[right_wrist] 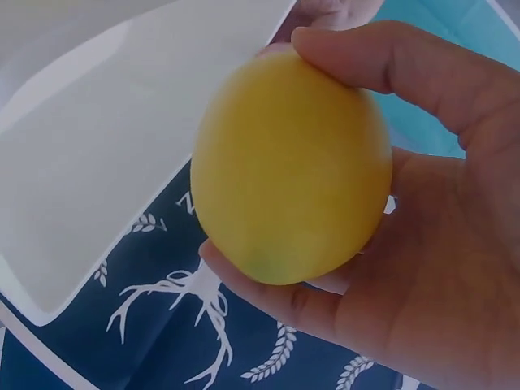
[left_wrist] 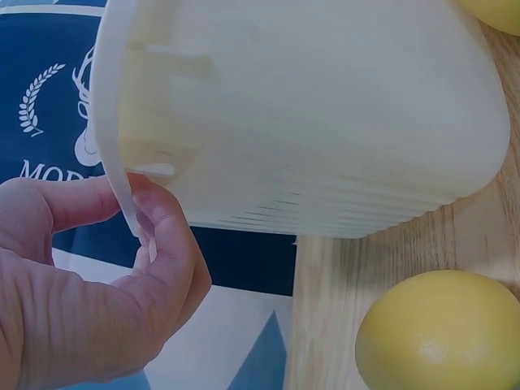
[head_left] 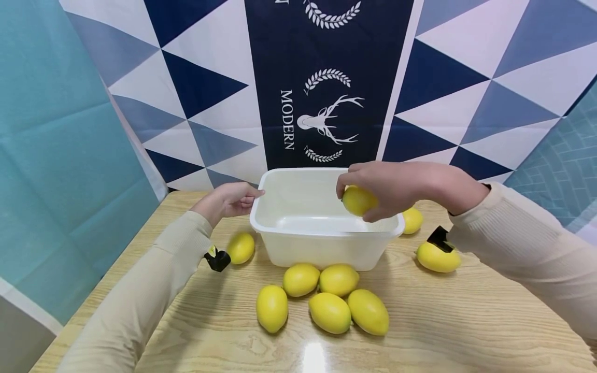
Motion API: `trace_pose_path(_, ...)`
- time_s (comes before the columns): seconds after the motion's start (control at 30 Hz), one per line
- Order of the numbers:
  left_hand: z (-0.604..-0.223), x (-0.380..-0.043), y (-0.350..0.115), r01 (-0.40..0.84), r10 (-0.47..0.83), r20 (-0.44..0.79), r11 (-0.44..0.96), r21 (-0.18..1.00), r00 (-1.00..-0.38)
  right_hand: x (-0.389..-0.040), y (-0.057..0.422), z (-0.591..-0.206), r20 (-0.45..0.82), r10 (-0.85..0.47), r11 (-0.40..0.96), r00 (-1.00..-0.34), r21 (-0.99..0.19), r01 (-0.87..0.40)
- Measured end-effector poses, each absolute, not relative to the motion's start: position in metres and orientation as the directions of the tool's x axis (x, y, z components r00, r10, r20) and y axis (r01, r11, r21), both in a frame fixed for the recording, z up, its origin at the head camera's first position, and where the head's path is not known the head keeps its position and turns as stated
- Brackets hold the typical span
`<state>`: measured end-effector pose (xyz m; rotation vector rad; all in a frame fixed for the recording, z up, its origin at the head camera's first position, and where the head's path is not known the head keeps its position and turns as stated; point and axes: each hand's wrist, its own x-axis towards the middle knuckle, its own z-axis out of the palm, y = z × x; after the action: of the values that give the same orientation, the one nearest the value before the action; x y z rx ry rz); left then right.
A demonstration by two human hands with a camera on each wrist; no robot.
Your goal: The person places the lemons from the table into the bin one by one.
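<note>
A white plastic basin point(head_left: 308, 247) stands on the wooden table, and no lemon shows on the part of its floor in sight. My left hand point(head_left: 231, 199) pinches the basin's left rim between thumb and fingers, as the left wrist view point(left_wrist: 122, 284) also shows. Over the basin's right side my right hand point(head_left: 384, 186) holds a yellow lemon point(head_left: 358, 201), thumb on one side and fingers on the other. In the right wrist view the same lemon point(right_wrist: 292, 171) sits between thumb and fingertips, with the basin's wall point(right_wrist: 122, 138) beyond it.
Several lemons point(head_left: 329, 313) lie in front of the basin. One lemon point(head_left: 241, 248) is at its left, and two, a nearer lemon point(head_left: 437, 257) and a farther lemon point(head_left: 412, 221), lie to its right. A patterned cloth point(head_left: 210, 93) hangs behind the table.
</note>
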<state>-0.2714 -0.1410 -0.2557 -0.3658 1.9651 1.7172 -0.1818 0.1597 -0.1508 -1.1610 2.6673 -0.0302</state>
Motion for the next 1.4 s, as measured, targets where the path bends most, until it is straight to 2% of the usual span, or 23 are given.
trace_pose_path(0.3,-0.257,-0.272,-0.142,-0.511,0.106,-0.533,0.178,0.841,-0.839,-0.195,0.159,-0.145,-0.195,-0.695,0.716,-0.692,-0.097,-0.692)
trace_pose_path(0.73,-0.255,-0.271,-0.137,-0.501,0.100,-0.525,0.194,0.843,-0.845,-0.217,0.154,-0.149,-0.172,-0.713,0.699,-0.680,-0.108,-0.707)
trace_pose_path(1.4,-0.250,-0.270,-0.137,-0.520,0.086,-0.543,0.199,0.831,-0.835,-0.250,0.145,-0.164,-0.272,-0.625,0.775,-0.732,-0.106,-0.622)
